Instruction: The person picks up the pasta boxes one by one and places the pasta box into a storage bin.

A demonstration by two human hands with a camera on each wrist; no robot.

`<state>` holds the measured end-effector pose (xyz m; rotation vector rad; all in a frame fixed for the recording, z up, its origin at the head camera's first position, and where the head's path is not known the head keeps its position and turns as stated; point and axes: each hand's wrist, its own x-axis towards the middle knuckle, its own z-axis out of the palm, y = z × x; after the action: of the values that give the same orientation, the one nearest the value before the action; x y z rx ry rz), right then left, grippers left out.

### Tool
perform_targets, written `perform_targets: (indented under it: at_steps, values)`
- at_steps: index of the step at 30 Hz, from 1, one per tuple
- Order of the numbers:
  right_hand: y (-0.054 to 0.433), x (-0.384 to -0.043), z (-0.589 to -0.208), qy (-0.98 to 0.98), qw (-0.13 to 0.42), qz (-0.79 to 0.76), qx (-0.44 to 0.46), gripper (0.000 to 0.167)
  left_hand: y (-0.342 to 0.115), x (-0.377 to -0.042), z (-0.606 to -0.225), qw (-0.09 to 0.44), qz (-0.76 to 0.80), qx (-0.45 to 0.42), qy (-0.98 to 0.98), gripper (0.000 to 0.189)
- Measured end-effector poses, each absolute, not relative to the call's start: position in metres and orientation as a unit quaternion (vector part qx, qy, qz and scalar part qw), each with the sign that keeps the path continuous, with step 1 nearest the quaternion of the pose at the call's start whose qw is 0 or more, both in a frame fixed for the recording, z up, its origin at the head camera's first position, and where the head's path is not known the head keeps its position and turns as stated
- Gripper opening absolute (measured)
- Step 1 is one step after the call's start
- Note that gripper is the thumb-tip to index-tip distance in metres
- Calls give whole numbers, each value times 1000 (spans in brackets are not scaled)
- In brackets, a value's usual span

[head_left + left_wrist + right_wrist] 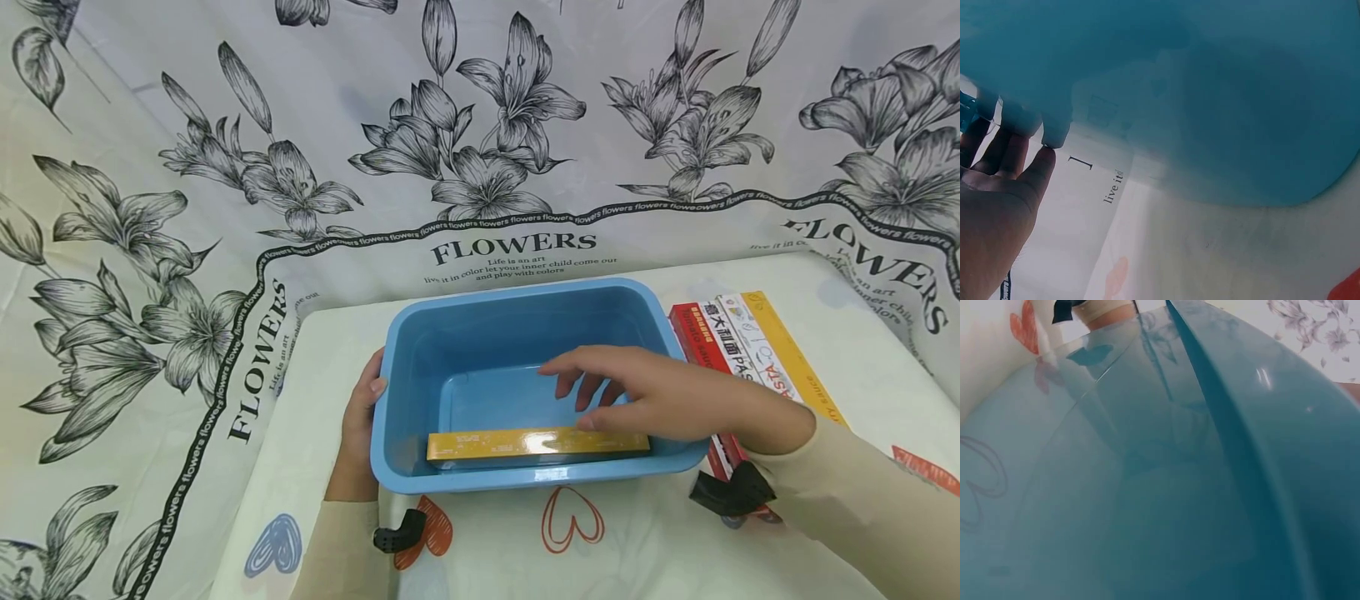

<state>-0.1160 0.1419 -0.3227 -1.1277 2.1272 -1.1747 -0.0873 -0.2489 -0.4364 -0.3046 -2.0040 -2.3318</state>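
A blue plastic bin stands on the table in the head view. Inside it, a long yellow box lies along the near wall. My left hand grips the bin's left rim, with the thumb at the rim and the fingers outside. The left wrist view has the fingers of that hand against the bin's blue wall. Over the bin's right side reaches my right hand, fingers loosely bent; its thumb overlaps the yellow box's right part. The right wrist view is filled by the bin, with that hand hidden.
Right of the bin lie long cartons side by side: a red tomato sauce box, a white pasta box and a yellow sauce box. My right forearm passes over them. A flower-printed cloth hangs behind the table.
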Motion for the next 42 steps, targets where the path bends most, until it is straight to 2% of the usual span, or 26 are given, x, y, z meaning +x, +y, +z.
perform_targets:
  at_steps: [16,34,42]
  values:
    - [155,-113,-327,753,198,-489,-392,56,-252,-91,-439,31,-758,-103,-644,60]
    - [180,-107,-330,746,128,-525,-389,65,-250,-91,-435,28,-764,-99,-637,57]
    - [193,-104,-331,733,122,-554,-376,67,-251,-91,-437,23,-765,-104,-635,56]
